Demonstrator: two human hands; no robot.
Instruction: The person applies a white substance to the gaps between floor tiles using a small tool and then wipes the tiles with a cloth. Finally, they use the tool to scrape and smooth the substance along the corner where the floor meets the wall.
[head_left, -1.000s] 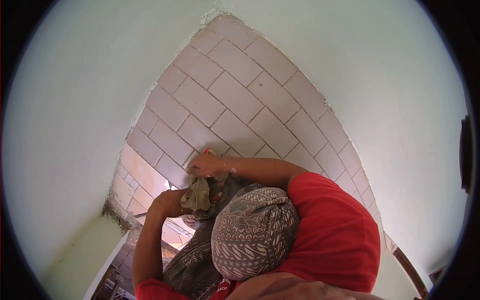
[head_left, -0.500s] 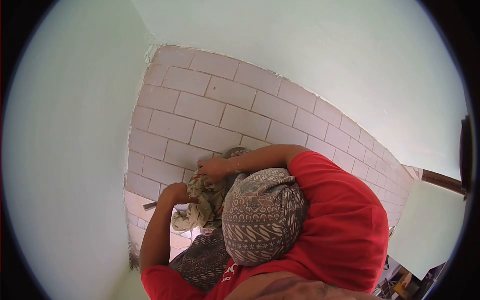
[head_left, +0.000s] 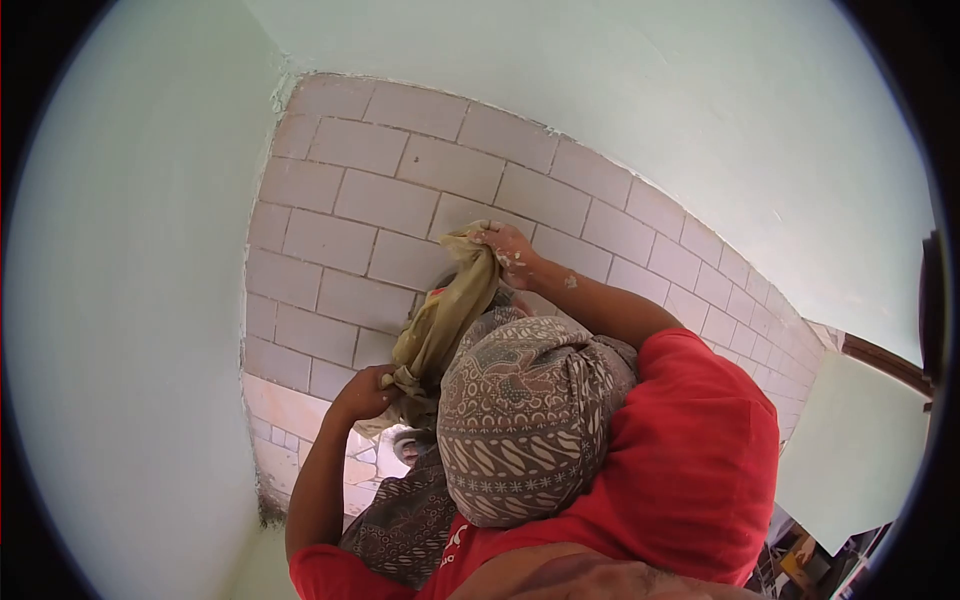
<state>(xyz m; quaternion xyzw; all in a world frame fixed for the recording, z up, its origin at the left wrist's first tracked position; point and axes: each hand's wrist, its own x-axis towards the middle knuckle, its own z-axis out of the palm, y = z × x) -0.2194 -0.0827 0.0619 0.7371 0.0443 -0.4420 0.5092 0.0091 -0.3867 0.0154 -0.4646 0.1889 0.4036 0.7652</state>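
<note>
Right hand (head_left: 503, 248) grips one end of a crumpled olive-green cloth (head_left: 462, 303), fingers closed, while the left hand (head_left: 367, 393) pinches its gathered nearer part, inward from the left edge of the pale-tiled floor (head_left: 330, 240). Even tension between both grips should straighten it well.
</note>
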